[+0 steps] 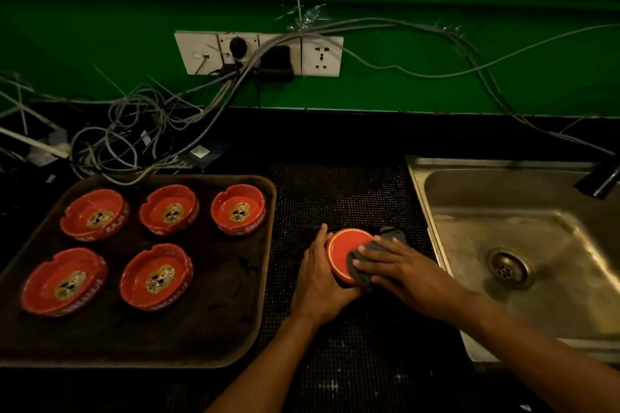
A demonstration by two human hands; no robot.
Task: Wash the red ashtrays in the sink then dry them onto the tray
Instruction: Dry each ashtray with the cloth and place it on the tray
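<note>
Ashtray [345, 253] flipped base-up on table so underside dries; my left hand [318, 282] fingers curl round rim, steadying; right hand [399, 273] fingers flat, pressing cloth [364, 261]; tray [214, 339] left, near.

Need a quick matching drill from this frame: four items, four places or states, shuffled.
Items
1. upside-down red ashtray
2. dark grey cloth
3. steel sink
4. brown tray

States
A. holds five red ashtrays
B. basin with no ashtray in it
C. gripped by the left hand
D. pressed under the right hand

Pairs: 1-C, 2-D, 3-B, 4-A
</note>
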